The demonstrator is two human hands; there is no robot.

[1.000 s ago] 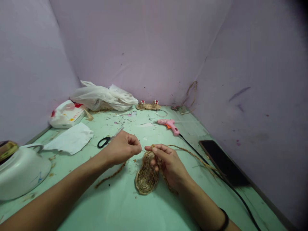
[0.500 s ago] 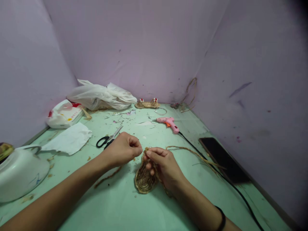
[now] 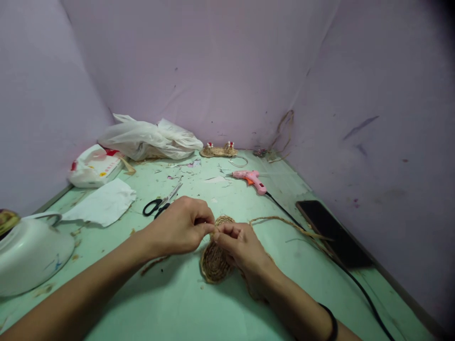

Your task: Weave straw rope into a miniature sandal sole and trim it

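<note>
While their fingertips meet, the left hand [image 3: 186,226] and right hand [image 3: 245,253], both narrowed, pinch a bit of fibre cord [image 3: 213,231] over the woven piece [image 3: 214,266], which is at the bench's [image 3: 185,303] near middle, partly hidden. Scissors [image 3: 152,207] lie left; a pink glue gun [image 3: 253,179] lies farther off, to the right.

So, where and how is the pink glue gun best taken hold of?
Probably by the handle, from the near right, with the right hand. The glue gun lies on its side: nozzle pointing left, away from that approach, handle slanting right and toward the person. The black cord leaves the handle's end, so gripping just above it seems best.
</note>
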